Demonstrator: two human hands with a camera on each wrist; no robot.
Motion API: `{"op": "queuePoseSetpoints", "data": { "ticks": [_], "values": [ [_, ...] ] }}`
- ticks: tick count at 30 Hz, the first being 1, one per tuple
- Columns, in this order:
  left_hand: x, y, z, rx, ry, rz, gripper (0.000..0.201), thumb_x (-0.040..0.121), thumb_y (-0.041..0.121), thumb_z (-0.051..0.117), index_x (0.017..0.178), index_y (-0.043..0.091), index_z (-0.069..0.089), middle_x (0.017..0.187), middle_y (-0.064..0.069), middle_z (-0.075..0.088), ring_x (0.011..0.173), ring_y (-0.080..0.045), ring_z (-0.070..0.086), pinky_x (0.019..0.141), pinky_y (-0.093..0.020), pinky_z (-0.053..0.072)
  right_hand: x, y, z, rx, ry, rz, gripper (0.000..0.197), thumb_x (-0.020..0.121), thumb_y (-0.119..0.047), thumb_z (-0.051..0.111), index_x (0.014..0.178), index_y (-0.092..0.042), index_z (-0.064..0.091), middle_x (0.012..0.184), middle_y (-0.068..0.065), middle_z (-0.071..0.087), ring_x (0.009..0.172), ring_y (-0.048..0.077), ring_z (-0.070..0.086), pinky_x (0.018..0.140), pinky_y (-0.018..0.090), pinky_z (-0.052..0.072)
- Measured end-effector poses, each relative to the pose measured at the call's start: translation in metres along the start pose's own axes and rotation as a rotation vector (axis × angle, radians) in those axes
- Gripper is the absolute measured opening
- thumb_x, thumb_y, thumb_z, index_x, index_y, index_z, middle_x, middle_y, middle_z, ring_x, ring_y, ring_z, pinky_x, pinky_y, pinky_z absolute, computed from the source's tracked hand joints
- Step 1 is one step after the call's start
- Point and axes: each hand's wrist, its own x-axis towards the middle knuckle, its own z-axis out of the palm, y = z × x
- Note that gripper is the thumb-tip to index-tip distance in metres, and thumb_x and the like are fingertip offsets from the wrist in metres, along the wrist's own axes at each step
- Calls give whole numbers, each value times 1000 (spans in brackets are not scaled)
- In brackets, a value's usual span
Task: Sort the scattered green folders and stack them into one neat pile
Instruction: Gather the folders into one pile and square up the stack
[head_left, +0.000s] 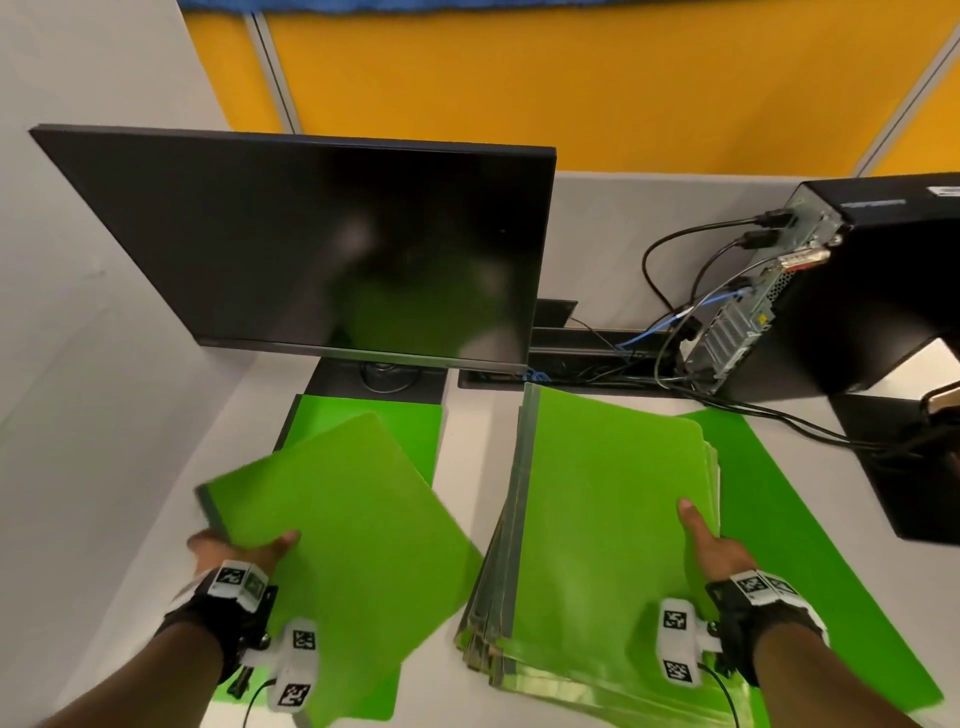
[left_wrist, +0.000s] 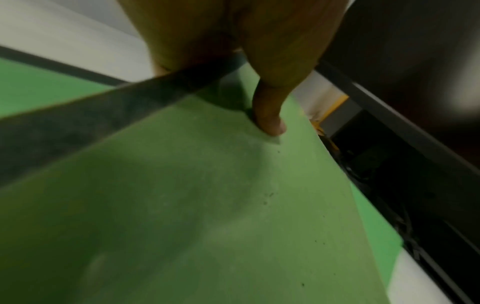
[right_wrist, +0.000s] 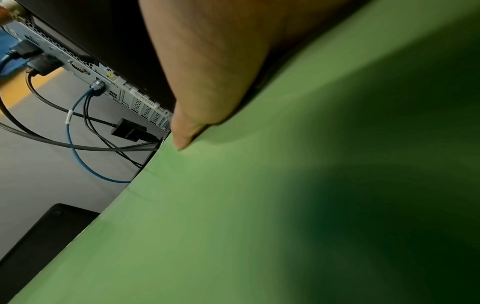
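Head view. Item: green folder (head_left: 343, 525), lifted over the counter (head_left: 467, 467) at left, tilted, long axis running from near-right to far-left, dark spine toward the left hand (head_left: 236, 551). That hand grips its near-left edge, thumb (left_wrist: 270, 115) pressed on top, fingers beneath. Item: pile of green folders (head_left: 608, 519), right of centre, long axis pointing away toward the monitor (head_left: 322, 244). The right hand (head_left: 719, 551) holds the pile's right edge, thumb flat on top.

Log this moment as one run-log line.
left hand: grips lifted green folder | right hand: holds folder stack | loose folders left: on desk
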Motion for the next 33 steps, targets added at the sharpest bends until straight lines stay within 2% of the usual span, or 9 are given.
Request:
{"op": "queuePoseSetpoints", "data": {
  "ticks": [3, 8, 10, 13, 16, 19, 24, 30, 33],
  "values": [
    [-6, 36, -2, -202, -54, 196, 67, 80, 9, 72, 134, 11, 33, 117, -23, 58, 98, -40, 60, 87, -49, 49, 4, 2, -1, -18, -5, -10, 76, 77, -79, 31, 78, -5, 51, 118, 28, 54, 64, 20, 42, 72, 35, 36],
    [-6, 87, -3, -308, -203, 418, 49, 86, -4, 59, 132, 8, 45, 120, -28, 58, 84, -27, 56, 69, -36, 48, 5, 2, -1, -31, -14, 0, 95, 79, -76, 33, 118, 8, 52, 130, 27, 50, 106, 37, 56, 90, 39, 42],
    [-11, 99, -6, -286, -277, 487, 47, 85, -6, 59, 128, 10, 48, 117, -30, 59, 77, -27, 57, 74, -41, 50, 4, 2, -1, -38, -27, 10, 94, 79, -77, 33, 115, 7, 54, 131, 26, 50, 110, 37, 55, 95, 41, 40],
    [-30, 119, -14, -264, -386, 648, 42, 84, -6, 60, 119, 18, 54, 111, -25, 64, 84, -30, 62, 84, -52, 51, 2, -1, -3, -24, -39, 2, 81, 76, -78, 32, 87, -2, 57, 125, 28, 53, 89, 32, 56, 93, 40, 42],
    [-57, 147, -22, -233, -522, 793, 45, 84, -7, 59, 111, 29, 56, 104, -5, 67, 93, -27, 62, 88, -47, 51, 3, 1, -4, -38, -42, 10, 90, 80, -75, 33, 114, 5, 56, 131, 27, 50, 105, 36, 56, 92, 38, 41],
    [-82, 181, -24, -251, -629, 894, 50, 83, -9, 58, 112, 31, 57, 106, -2, 67, 97, -28, 62, 87, -44, 52, 1, 0, -5, -40, -54, 11, 85, 81, -75, 34, 108, 2, 56, 129, 28, 51, 93, 33, 55, 85, 36, 40],
    [-113, 217, 3, -329, -720, 925, 50, 82, 0, 63, 126, 18, 49, 120, -12, 62, 104, -31, 61, 90, -46, 50, -4, -1, -6, -2, -47, 11, 94, 73, -81, 32, 110, 2, 56, 105, 25, 55, 75, 26, 49, 84, 36, 42],
    [-129, 178, 85, -187, -665, 898, 56, 77, 16, 69, 129, 13, 47, 117, -7, 63, 102, -23, 61, 97, -50, 47, -10, -1, -8, 19, -65, -4, 86, 79, -76, 34, 119, -2, 54, 130, 27, 48, 99, 32, 52, 93, 37, 39],
    [-139, 154, 120, -41, -589, 891, 59, 83, 11, 68, 135, 12, 41, 125, 5, 53, 112, -14, 52, 104, -32, 39, -9, 1, -11, 10, -86, -3, 91, 82, -73, 33, 131, 2, 46, 130, 27, 48, 106, 32, 51, 97, 36, 38]
  ]
}}
